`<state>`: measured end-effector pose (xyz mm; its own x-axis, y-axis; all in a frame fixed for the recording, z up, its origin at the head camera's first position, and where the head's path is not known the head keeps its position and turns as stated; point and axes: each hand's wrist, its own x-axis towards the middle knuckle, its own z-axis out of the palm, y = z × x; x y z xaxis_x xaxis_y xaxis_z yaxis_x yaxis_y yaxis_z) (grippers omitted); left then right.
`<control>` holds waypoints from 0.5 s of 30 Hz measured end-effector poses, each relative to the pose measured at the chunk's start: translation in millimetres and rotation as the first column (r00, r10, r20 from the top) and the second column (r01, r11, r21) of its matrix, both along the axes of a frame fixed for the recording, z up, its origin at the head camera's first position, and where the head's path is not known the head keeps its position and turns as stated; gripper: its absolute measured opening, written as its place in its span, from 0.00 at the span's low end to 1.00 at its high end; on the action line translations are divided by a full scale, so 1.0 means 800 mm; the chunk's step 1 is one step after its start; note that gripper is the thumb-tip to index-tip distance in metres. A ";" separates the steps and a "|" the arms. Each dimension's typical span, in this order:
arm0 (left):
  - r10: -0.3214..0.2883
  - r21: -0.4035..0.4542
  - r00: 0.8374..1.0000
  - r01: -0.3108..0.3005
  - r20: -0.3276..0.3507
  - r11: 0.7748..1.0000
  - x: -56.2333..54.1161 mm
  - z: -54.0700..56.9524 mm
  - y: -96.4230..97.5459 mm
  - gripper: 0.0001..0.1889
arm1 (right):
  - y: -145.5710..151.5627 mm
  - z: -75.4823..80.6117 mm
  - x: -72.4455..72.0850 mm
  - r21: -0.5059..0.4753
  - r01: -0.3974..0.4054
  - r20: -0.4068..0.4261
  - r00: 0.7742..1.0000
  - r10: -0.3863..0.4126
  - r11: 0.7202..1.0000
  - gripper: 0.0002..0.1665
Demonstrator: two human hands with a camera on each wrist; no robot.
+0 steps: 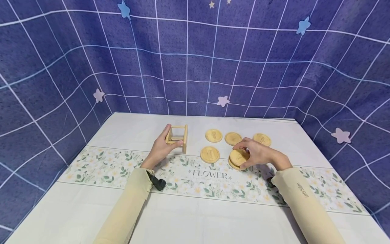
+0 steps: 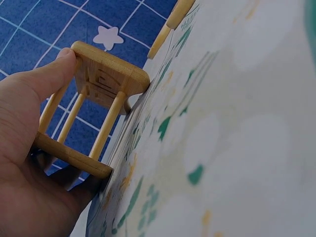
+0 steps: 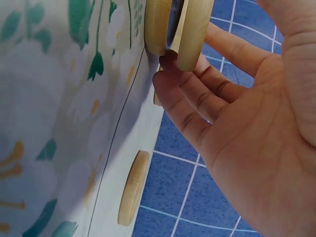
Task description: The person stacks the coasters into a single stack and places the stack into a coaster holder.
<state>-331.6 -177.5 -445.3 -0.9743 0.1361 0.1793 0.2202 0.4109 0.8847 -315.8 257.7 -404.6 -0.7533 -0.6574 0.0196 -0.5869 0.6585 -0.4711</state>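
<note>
My left hand grips a small wooden rack of thin dowels standing on the white table, thumb on its near side and fingers on the far side. The left wrist view shows the rack held between the fingers of that hand. To the right, my right hand curls round a round wooden coaster, tilted on top of a second coaster. In the right wrist view the upper coaster is lifted off the lower one, with the fingertips under its edge.
Several more wooden coasters lie flat behind and beside the hands: one, another, a third and one nearer. A flower-print band crosses the table. Blue grid cloth walls close in three sides.
</note>
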 end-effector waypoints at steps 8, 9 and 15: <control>0.009 -0.018 1.000 -0.009 0.000 1.000 0.000 0.001 -0.001 0.58 | 0.000 -0.004 -0.003 -0.010 -0.008 -0.002 1.000 0.008 1.000 0.48; 0.009 -0.018 1.000 -0.009 0.001 1.000 0.000 0.001 0.000 0.58 | 0.000 -0.005 -0.003 -0.005 -0.007 -0.004 1.000 0.007 1.000 0.48; 0.010 -0.027 1.000 -0.010 0.003 1.000 -0.001 0.000 0.000 0.58 | 0.000 -0.006 -0.002 0.009 -0.005 -0.006 1.000 0.005 1.000 0.48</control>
